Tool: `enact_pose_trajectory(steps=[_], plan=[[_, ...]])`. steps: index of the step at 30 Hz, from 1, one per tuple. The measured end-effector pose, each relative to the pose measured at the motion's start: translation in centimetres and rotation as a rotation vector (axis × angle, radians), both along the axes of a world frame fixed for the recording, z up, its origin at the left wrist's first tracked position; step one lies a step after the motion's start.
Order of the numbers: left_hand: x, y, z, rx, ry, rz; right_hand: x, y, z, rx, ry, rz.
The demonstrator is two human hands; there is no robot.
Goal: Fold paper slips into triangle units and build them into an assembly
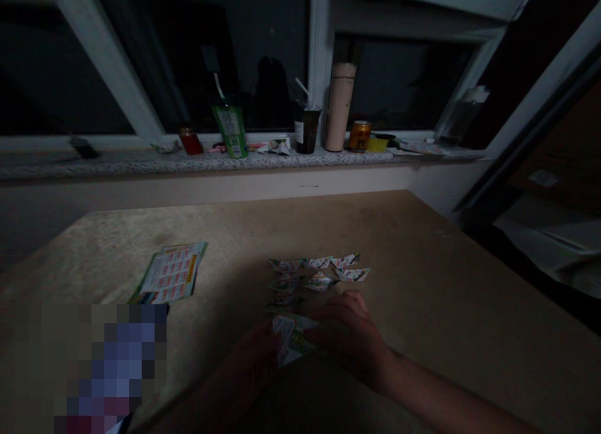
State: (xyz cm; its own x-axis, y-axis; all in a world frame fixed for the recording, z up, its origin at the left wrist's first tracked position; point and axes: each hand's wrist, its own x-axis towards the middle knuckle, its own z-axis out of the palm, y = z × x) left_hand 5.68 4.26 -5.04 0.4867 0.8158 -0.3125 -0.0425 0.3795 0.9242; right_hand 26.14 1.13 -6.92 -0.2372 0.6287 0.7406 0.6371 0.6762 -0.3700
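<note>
Between my hands is a partly folded sheet of printed paper, white and green. My left hand, dim in shadow, grips its left edge. On the other side my right hand has curled fingers closed on the paper's right part. Just beyond them, several small folded paper boats stand in loose rows on the table. A stack of printed leaflets with green borders lies flat to the left, apart from both hands.
The tan table reaches to the wall. Along the granite windowsill stand a green cup, a dark cup, a pink tumbler, an orange can and a red jar. A blurred-out patch covers the lower left.
</note>
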Motion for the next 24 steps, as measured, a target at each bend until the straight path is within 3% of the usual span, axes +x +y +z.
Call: enact_pose_trajectory(steps=[3, 8, 13, 24], plan=[[0.1, 0.1, -0.5, -0.169, -0.276, -0.047, -0.1, 0.1, 0.2, 0.006, -0.047, -0.022], [0.6, 0.1, -1.1, -0.141, -0.376, -0.059, 0.2, 0.0, 0.4, 0.044, -0.14, -0.092], [0.8, -0.2, -1.0, -0.091, -0.334, -0.107, 0.6, -0.3, 0.8, 0.144, -0.379, -0.01], [0.2, 0.4, -1.6, -0.163, -0.203, 0.004, 1.5, 0.2, 1.9, 0.031, -0.586, 0.07]])
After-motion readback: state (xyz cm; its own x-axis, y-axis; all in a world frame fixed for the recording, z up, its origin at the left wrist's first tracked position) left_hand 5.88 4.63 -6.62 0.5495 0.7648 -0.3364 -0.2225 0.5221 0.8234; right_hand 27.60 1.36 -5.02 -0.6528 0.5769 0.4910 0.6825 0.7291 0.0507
